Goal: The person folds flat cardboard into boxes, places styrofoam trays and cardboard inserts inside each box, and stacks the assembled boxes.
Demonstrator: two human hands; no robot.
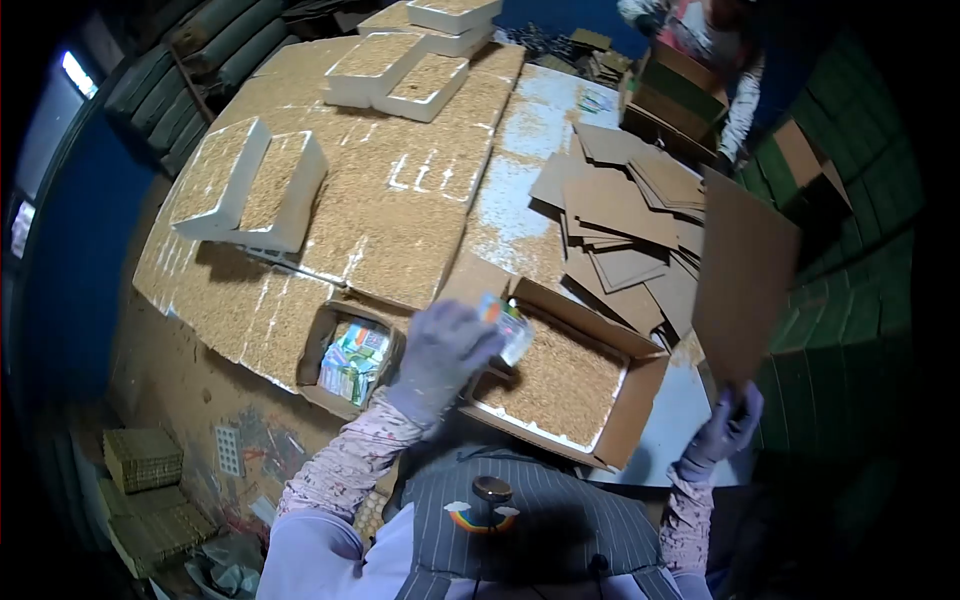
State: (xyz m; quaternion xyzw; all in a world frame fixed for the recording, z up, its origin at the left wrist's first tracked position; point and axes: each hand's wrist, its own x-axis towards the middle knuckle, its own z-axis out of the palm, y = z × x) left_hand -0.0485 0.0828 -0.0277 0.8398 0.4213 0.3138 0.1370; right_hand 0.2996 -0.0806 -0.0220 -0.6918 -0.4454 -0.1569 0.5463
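Observation:
My left hand (440,355), in a pale glove, is closed on a small printed plastic packet (512,336). It is over the left side of an open cardboard box (641,412). Inside the box lies a white tray filled level with brown granular material (560,385). At the right, my gloved right hand (725,428) pinches the lower edge of a flat cardboard sheet (745,275), which stands upright above that hand. Left of my left hand, a small cardboard box (313,352) holds several colourful printed packets (352,362).
Loose cardboard sheets (615,215) lie piled behind the box. White trays of brown granules (375,70) stand on the granule-strewn boards (400,235). Across the table, another person (710,40) is beside an open carton (680,90). Green stacked boxes (840,330) line the right.

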